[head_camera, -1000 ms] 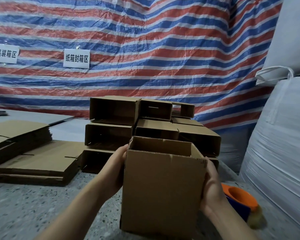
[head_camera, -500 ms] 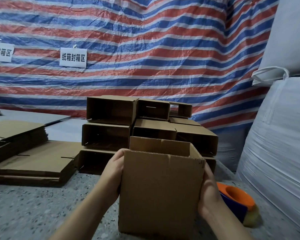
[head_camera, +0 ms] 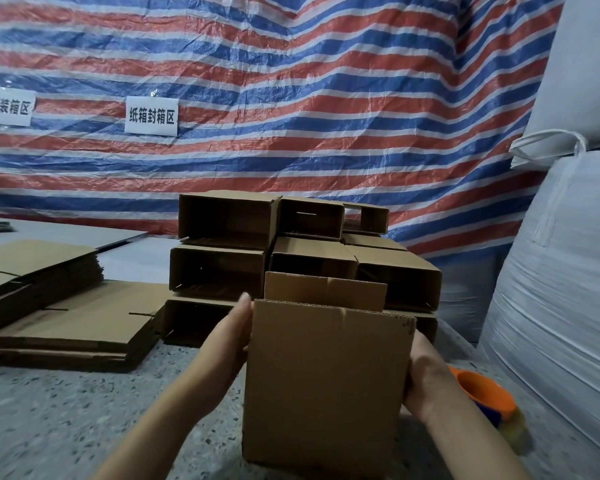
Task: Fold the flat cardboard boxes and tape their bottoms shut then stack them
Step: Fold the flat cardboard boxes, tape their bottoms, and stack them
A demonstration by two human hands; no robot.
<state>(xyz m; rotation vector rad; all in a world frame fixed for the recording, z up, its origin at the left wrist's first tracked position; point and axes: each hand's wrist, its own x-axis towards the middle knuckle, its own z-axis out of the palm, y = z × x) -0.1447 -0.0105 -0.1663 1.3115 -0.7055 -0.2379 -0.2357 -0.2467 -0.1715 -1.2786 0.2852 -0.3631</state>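
Observation:
I hold an upright, formed cardboard box (head_camera: 326, 382) in front of me, its open top flaps standing up. My left hand (head_camera: 227, 344) presses flat against its left side and my right hand (head_camera: 426, 375) grips its right side. Behind it rises a stack of folded boxes (head_camera: 291, 258) lying on their sides, open ends toward me. A pile of flat cardboard blanks (head_camera: 70, 313) lies to the left on the speckled floor.
An orange and blue tape dispenser (head_camera: 482, 393) sits on the floor by my right wrist. Large white sacks (head_camera: 561, 271) fill the right side. A striped tarp (head_camera: 291, 98) with two paper signs hangs behind.
The box has stayed between both hands and tipped slightly, so less of its inside shows. The view has shifted a little.

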